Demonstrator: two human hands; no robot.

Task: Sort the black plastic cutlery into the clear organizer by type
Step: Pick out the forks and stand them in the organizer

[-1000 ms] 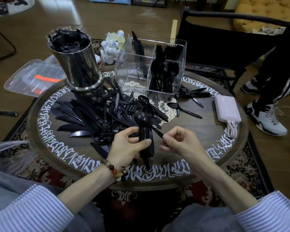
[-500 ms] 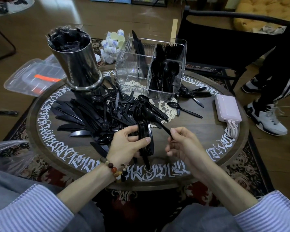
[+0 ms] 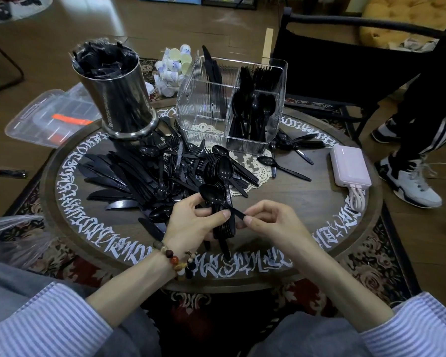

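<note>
My left hand (image 3: pixel 193 222) grips a stacked bundle of black spoons (image 3: pixel 223 173) by their handles, bowls pointing away from me. My right hand (image 3: pixel 271 219) pinches the handle end of a single black spoon (image 3: pixel 211 195), whose bowl lies across the bundle near my left thumb. A heap of loose black knives, forks and spoons (image 3: pixel 139 173) covers the left half of the round table. The clear organizer (image 3: pixel 204 109) stands at the back, with spoons and forks in its right compartments and a few knives at its back left.
A steel canister (image 3: pixel 119 99) stuffed with black wrappers stands at the back left. A pink power bank (image 3: pixel 349 167) lies at the right rim. A few spoons (image 3: pixel 283 166) lie on the lace doily. Another person's legs and sneakers (image 3: pixel 410 181) are beside the table on the right.
My right hand has swung the single spoon leftward, so its bowl has dropped from beside the bundle's bowls to cross the bundle near my left thumb. My left hand keeps its grip.
</note>
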